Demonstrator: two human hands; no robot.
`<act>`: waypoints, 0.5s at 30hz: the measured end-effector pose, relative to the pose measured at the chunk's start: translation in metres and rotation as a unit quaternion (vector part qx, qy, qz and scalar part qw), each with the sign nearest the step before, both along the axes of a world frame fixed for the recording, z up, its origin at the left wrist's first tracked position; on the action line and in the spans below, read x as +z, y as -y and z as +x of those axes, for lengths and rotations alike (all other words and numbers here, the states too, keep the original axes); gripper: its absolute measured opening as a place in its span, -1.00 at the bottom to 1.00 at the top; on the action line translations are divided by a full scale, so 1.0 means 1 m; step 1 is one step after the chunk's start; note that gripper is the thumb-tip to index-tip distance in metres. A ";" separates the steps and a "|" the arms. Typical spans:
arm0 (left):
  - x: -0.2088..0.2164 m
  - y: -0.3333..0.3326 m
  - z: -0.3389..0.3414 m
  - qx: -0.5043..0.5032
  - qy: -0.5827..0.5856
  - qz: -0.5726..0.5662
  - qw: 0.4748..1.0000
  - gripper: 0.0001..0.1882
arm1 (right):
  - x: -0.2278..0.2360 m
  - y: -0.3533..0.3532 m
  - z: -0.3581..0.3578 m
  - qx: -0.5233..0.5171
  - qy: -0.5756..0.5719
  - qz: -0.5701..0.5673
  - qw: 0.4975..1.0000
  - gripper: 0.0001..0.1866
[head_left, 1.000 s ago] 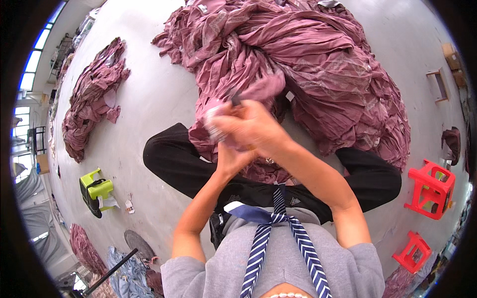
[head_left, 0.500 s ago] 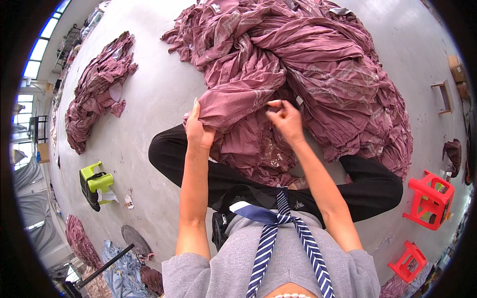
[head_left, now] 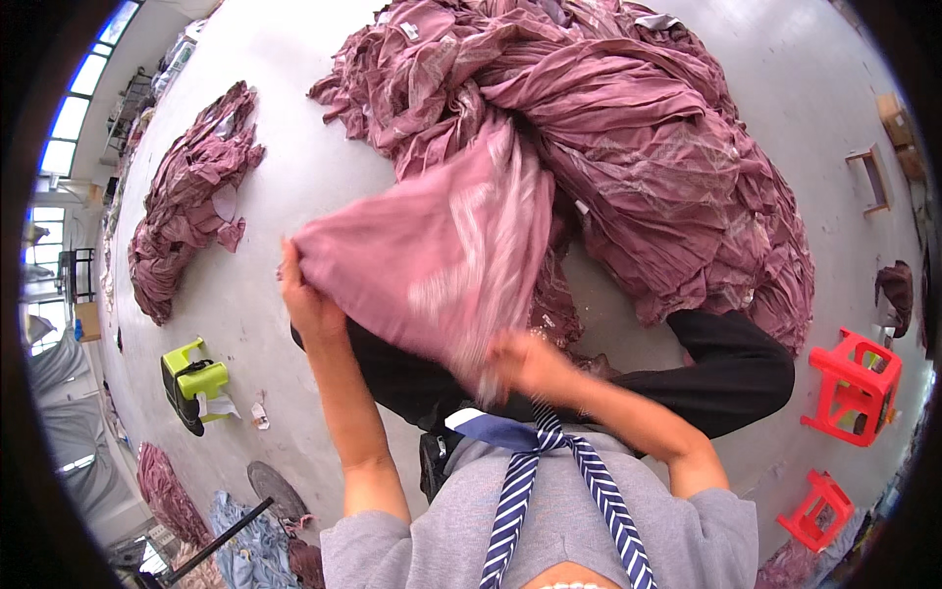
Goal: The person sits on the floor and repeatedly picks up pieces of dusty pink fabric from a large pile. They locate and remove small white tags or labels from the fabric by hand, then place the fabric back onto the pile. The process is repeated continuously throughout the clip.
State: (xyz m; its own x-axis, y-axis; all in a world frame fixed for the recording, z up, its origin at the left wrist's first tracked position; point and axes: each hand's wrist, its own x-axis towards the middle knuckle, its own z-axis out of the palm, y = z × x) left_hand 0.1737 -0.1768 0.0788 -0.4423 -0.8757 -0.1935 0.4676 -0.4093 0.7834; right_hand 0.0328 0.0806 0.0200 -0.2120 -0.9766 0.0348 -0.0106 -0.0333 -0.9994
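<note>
A piece of mauve patterned fabric [head_left: 402, 245] is stretched between my two hands, over my crossed legs. My left hand [head_left: 312, 304] is closed on its left corner, thumb up along the edge. Close to my waist, my right hand [head_left: 530, 365] grips the near edge; it is smeared by motion, but the cloth bunches at its fingers. The far end of the piece runs into a big heap of the same mauve fabric [head_left: 667, 177] in front of me. A darker patterned part [head_left: 556, 304] hangs down behind the stretched piece.
A smaller mauve pile [head_left: 191, 211] lies on the grey floor at the far left. A green stool [head_left: 201, 378] stands on the left, two red stools [head_left: 856, 388] on the right. Blue cloth [head_left: 245, 545] and a black bar [head_left: 221, 538] are at the lower left.
My left hand has moved left and down with the cloth, spreading it out. My right hand, raised and off the cloth before, has come down and left to its near edge.
</note>
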 end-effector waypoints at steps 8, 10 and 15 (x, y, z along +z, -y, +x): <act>-0.034 -0.011 0.008 0.040 0.113 0.045 0.992 -0.78 | -0.022 -0.009 -0.013 -0.015 0.244 0.173 0.954 -0.89; -0.057 -0.014 0.006 -0.052 0.192 0.040 0.979 -0.73 | -0.061 -0.010 -0.034 -0.209 0.392 0.212 0.871 -0.88; -0.091 -0.012 -0.006 -0.093 0.196 0.067 0.974 -0.63 | -0.102 -0.004 -0.072 -0.267 0.308 0.201 0.891 -0.93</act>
